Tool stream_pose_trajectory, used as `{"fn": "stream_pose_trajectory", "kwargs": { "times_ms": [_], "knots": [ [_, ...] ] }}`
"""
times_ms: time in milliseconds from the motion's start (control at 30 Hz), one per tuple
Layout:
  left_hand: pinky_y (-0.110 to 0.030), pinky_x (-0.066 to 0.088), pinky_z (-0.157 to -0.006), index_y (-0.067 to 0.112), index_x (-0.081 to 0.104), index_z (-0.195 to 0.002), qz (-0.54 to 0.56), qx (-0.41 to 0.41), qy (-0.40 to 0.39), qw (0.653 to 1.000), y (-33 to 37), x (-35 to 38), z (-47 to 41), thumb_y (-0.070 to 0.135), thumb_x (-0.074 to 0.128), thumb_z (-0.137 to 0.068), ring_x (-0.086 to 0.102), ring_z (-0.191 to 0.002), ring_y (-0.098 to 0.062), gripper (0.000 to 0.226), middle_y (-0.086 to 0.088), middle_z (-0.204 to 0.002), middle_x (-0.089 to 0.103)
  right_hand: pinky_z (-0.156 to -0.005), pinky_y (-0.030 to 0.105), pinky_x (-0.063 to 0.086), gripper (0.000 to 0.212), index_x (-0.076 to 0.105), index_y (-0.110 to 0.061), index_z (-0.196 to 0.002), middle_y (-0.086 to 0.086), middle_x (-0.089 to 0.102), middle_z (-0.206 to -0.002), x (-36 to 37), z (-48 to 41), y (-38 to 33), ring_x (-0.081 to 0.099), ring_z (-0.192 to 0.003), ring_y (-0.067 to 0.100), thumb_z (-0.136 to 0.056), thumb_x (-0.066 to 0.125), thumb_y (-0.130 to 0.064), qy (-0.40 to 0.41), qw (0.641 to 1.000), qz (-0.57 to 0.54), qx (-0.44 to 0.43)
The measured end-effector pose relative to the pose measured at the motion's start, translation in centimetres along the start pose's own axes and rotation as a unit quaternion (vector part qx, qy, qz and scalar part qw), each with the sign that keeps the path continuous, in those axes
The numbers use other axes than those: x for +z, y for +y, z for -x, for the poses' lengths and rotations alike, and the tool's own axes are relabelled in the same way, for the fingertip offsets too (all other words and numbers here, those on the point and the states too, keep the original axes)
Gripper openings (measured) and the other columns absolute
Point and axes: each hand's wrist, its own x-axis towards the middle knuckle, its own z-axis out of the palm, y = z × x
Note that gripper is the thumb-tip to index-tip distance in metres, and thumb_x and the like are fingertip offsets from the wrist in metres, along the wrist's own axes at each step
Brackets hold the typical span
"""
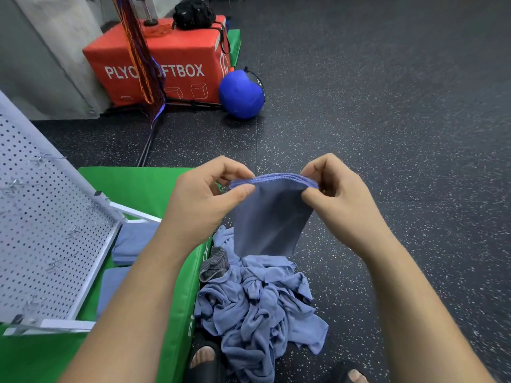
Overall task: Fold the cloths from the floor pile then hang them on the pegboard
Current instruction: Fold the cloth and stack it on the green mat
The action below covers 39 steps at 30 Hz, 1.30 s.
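A folded blue cloth [269, 222] hangs in the air in front of me, its stitched top edge stretched between both hands. My left hand [201, 200] pinches the left top corner between thumb and fingers. My right hand [336, 197] pinches the right top corner the same way. Below it on the dark floor lies the crumpled pile of blue cloths [257, 308], with a grey cloth [214, 264] at its left edge. The white pegboard [44, 236] with metal hooks leans at the left, over a green mat [143, 186].
Two folded blue cloths [132, 241] lie on the green mat beside the pegboard's frame. A red plyo box [177, 62] and a blue ball [240, 92] stand farther back. My sandalled feet [203, 357] are by the pile. Speckled dark floor spreads to the right.
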Motion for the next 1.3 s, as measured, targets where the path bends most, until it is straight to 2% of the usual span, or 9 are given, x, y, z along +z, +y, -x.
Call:
{"fn": "stream_pose_trajectory", "kwargs": {
  "times_ms": [200,333,433,533,600,800,1000,1100,1300],
  "knots": [
    [-0.005,0.037,-0.065,0.016,0.081,-0.097,-0.059,0.035,-0.067,0.995,1.0,1.2,0.5,0.008,0.086,-0.087,0.056,-0.063,0.01,0.014,0.025,-0.076,0.068,-0.098,0.03,0.05,0.03,0.067,-0.034,-0.115,-0.013,0.069,-0.11,1.3,0.3,0.2,0.065,-0.11,0.004,-0.089,0.082,-0.033,-0.092,0.988,0.103,-0.072],
    [-0.008,0.04,-0.066,0.015,0.075,-0.103,0.025,0.01,-0.071,0.997,1.0,1.3,0.2,0.009,0.087,-0.085,0.058,-0.067,0.005,0.022,0.003,-0.088,0.077,-0.089,0.035,0.055,0.01,0.073,-0.029,-0.105,-0.012,0.076,-0.097,2.0,0.3,0.0,0.07,-0.095,0.005,-0.098,0.077,-0.035,-0.112,0.987,0.078,-0.084],
    [-0.027,0.052,-0.077,0.021,0.067,-0.118,0.114,-0.047,-0.12,0.985,-0.2,1.0,0.0,0.02,0.093,-0.08,0.066,-0.082,-0.015,0.045,-0.016,-0.101,0.076,-0.082,0.041,0.054,0.004,0.071,-0.026,-0.099,-0.007,0.074,-0.087,2.1,0.3,-0.2,0.068,-0.084,0.013,-0.1,0.075,-0.028,-0.073,0.989,0.08,-0.103],
    [-0.055,0.059,-0.091,0.027,0.066,-0.126,0.048,-0.086,-0.184,0.978,-3.7,1.5,0.0,0.033,0.094,-0.074,0.07,-0.097,-0.037,0.059,-0.018,-0.112,0.075,-0.079,0.033,0.054,0.005,0.072,-0.025,-0.097,-0.009,0.073,-0.085,1.5,0.1,-0.6,0.067,-0.081,0.009,-0.097,0.077,-0.022,-0.042,0.989,0.082,-0.114],
    [-0.063,0.057,-0.093,0.018,0.07,-0.123,0.007,-0.111,-0.213,0.971,-6.2,1.9,0.3,0.036,0.091,-0.075,0.069,-0.094,-0.03,0.056,-0.017,-0.112,0.075,-0.077,0.029,0.052,0.005,0.073,-0.024,-0.096,-0.01,0.073,-0.084,1.0,0.0,-0.7,0.066,-0.08,0.006,-0.097,0.077,-0.022,-0.016,0.99,0.081,-0.118],
    [-0.033,0.05,-0.082,0.019,0.074,-0.09,-0.049,-0.162,-0.23,0.958,-9.5,2.0,0.7,0.012,0.086,-0.086,0.065,-0.08,-0.003,0.015,0.008,-0.088,0.076,-0.073,0.03,0.051,0.002,0.075,-0.024,-0.096,-0.01,0.075,-0.086,-0.9,-0.3,-0.4,0.065,-0.078,0.004,-0.097,0.076,-0.024,0.048,0.994,0.041,-0.086],
    [-0.041,0.052,-0.089,0.014,0.063,-0.102,-0.009,-0.206,-0.212,0.955,-11.1,1.7,0.5,-0.002,0.072,-0.09,0.07,-0.092,-0.018,0.022,-0.012,-0.103,0.078,-0.067,0.031,0.045,0.005,0.073,-0.023,-0.094,-0.001,0.072,-0.08,-2.4,-0.6,-0.1,0.057,-0.07,0.007,-0.098,0.075,-0.024,0.073,0.997,-0.01,-0.039],
    [-0.033,0.053,-0.095,0.024,0.07,-0.112,-0.021,-0.233,-0.217,0.948,-11.5,1.4,0.5,-0.001,0.066,-0.094,0.072,-0.1,-0.015,0.031,0.0,-0.106,0.079,-0.066,0.031,0.042,0.006,0.071,-0.025,-0.094,-0.005,0.069,-0.08,-3.1,-0.8,0.6,0.055,-0.07,0.007,-0.099,0.073,-0.025,0.07,0.997,0.004,-0.012],
    [-0.042,0.051,-0.103,0.023,0.069,-0.083,0.118,-0.301,-0.111,0.94,-12.6,0.7,-0.1,0.016,0.065,-0.1,0.065,-0.099,-0.019,0.018,-0.006,-0.095,0.073,-0.062,0.025,0.037,0.009,0.062,-0.027,-0.097,-0.008,0.063,-0.076,-3.7,-1.0,1.8,0.052,-0.064,0.005,-0.102,0.067,-0.033,0.128,0.989,0.073,0.012]
  ]
}}
